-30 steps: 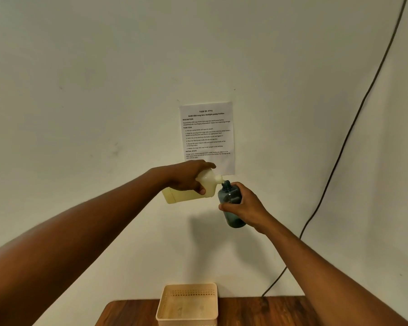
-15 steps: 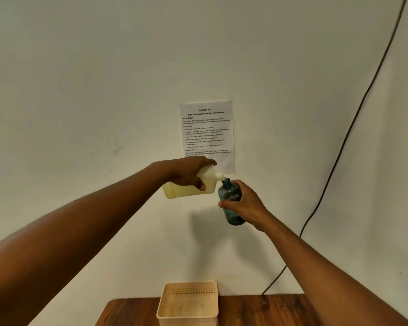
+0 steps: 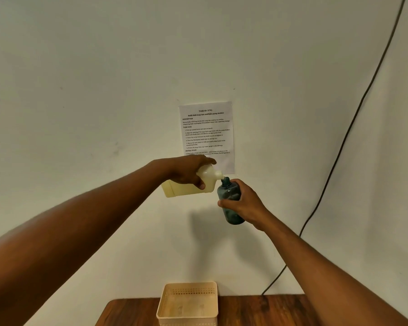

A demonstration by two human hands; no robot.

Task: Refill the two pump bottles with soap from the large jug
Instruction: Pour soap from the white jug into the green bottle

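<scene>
My left hand (image 3: 189,171) grips the pale yellow soap jug (image 3: 207,181), tipped on its side high above the table. Its spout touches the open neck of a dark teal bottle (image 3: 229,194). My right hand (image 3: 242,203) holds that bottle upright around its middle, just right of the jug. The bottle has no pump on it. A second pump bottle is not in view.
A beige perforated basket (image 3: 187,303) stands on the wooden table (image 3: 257,310) at the bottom, directly below the hands. A printed task sheet (image 3: 207,135) hangs on the white wall behind. A black cable (image 3: 344,137) runs down the wall on the right.
Both hands with the jug and bottle have drifted slightly upward in the view. The jug stays tipped against the bottle's neck.
</scene>
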